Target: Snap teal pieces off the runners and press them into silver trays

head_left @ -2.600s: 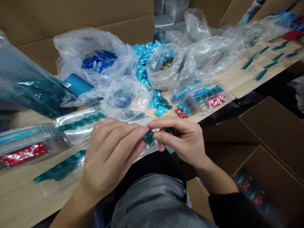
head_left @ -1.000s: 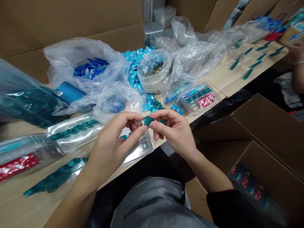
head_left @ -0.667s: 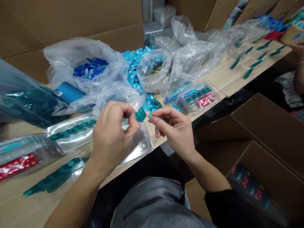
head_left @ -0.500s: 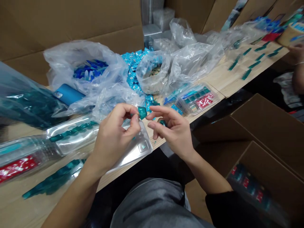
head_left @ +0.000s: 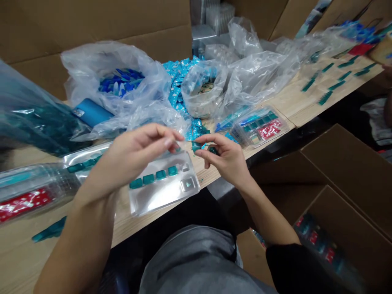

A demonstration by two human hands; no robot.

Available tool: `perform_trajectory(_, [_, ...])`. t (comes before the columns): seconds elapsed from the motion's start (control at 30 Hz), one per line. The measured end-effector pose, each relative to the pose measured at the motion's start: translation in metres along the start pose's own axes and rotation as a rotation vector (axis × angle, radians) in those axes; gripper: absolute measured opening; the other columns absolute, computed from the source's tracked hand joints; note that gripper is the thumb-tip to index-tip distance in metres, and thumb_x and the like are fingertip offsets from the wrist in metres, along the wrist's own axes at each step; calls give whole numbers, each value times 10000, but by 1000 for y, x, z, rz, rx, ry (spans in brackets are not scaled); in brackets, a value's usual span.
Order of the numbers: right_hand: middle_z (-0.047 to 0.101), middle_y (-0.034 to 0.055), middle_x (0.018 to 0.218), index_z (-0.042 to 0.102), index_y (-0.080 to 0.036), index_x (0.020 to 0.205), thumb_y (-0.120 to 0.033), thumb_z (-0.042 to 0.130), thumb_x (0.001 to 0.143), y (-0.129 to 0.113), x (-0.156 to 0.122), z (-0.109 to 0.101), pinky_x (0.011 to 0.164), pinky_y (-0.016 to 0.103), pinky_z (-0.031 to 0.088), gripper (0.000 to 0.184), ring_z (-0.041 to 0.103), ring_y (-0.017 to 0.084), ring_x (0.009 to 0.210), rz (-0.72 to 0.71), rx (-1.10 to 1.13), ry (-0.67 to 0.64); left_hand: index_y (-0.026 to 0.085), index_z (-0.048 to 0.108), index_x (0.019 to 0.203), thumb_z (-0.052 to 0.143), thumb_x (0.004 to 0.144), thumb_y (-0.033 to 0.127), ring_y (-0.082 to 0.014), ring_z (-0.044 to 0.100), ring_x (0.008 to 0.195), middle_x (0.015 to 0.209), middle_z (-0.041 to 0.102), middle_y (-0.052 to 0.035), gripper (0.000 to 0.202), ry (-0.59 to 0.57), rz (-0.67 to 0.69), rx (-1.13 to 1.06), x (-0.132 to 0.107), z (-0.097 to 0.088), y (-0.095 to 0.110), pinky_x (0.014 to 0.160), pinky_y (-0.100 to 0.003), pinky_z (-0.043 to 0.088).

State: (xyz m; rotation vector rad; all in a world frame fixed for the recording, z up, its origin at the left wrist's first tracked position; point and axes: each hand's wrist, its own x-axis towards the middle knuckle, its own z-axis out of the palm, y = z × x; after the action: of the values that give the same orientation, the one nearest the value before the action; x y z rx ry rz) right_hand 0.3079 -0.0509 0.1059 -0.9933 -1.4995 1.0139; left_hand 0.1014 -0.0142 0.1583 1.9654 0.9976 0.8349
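Observation:
Between the thumb and forefinger of my right hand (head_left: 229, 157) is a small teal translucent block (head_left: 196, 146). A second dark teal piece (head_left: 213, 151) shows among its curled fingers. My left hand (head_left: 139, 153) is just to the left, thumb and fingertips drawn together near the block; what they pinch, if anything, is too blurred to make out. Below the hands lies a clear plastic blister tray (head_left: 159, 200) with a row of several teal blocks (head_left: 161, 174) in its pockets. My left forearm partly covers another clear tray (head_left: 69, 159) holding a teal strip.
Behind are plastic bags, one with blue pieces (head_left: 121, 81), and a pile of light-blue packets (head_left: 180, 75). A filled clear case (head_left: 260, 126) stands right of my hands. Cardboard boxes (head_left: 346, 163) are below the table's edge. Teal strips (head_left: 337, 85) lie at the far right.
The teal block has passed from my left fingertips into my right hand's pinch. My left hand has moved left and its fingers have straightened, uncovering the row of blocks in the tray.

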Motion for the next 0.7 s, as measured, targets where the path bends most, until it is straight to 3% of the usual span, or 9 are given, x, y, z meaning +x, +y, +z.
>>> perform_trajectory(0.1, [682,51,925,703,-133,991,-197,710,844,14,5,-1,654,247,527,160,625,104,685,-153,-247,-211,173,691,1020,435,873,193,-153,679,874,921,716,-7,297,114,27,299,25,3,-17,808,-285,556])
perform_trajectory(0.17, [680,77,938,710,-127,1033,-153,673,870,14,8,-1,760,285,537,170,648,153,834,-296,-413,-324,173,687,1081,411,894,170,-188,655,983,1002,720,-41,333,38,96,441,44,11,-25,911,-362,525])
perform_trajectory(0.23, [674,88,939,718,-127,1026,-143,633,896,9,10,-1,782,295,540,155,653,170,873,-380,-520,-423,160,708,991,436,932,224,-240,621,1058,1022,715,-78,286,-63,143,575,59,21,-29,973,-446,477])
perform_trajectory(0.3, [673,89,941,727,-133,982,-162,606,917,3,11,0,761,286,544,141,663,170,849,-398,-568,-501,156,715,909,478,939,273,-289,573,1134,1079,692,-107,267,-94,185,681,69,30,-31,1008,-501,427])
perform_trajectory(0.4, [684,99,953,727,-132,1000,-185,576,937,1,11,4,750,288,548,172,678,181,838,-372,-619,-534,186,653,1158,457,945,236,-300,517,1222,1301,588,-122,295,-40,239,703,72,34,-31,1022,-498,406])
perform_trajectory(0.47, [690,109,971,714,-125,1051,-166,558,943,5,7,7,755,295,548,195,683,192,850,-345,-672,-535,207,590,1255,440,957,244,-282,527,1216,1327,567,-109,336,-18,247,670,65,29,-27,1019,-475,419])
perform_trajectory(0.53, [684,130,1045,691,-120,1111,-162,539,951,8,2,7,743,300,544,224,683,196,860,-334,-727,-523,196,614,1193,431,969,262,-260,559,1174,1238,616,-91,297,10,234,631,50,16,-21,1017,-447,434])
perform_trajectory(0.63, [664,147,1087,653,-112,1173,-197,510,975,4,-10,2,688,279,524,259,669,177,829,-380,-734,-402,160,584,1224,402,959,176,-204,599,1100,1214,631,-94,322,132,186,561,13,-10,-10,979,-369,467])
perform_trajectory(0.7, [666,112,995,664,-115,1102,-213,516,978,-4,-16,-2,684,253,506,217,656,156,810,-367,-685,-411,150,580,1214,429,951,170,-167,628,1002,1158,659,-83,304,191,130,535,-21,-24,-6,883,-301,502])
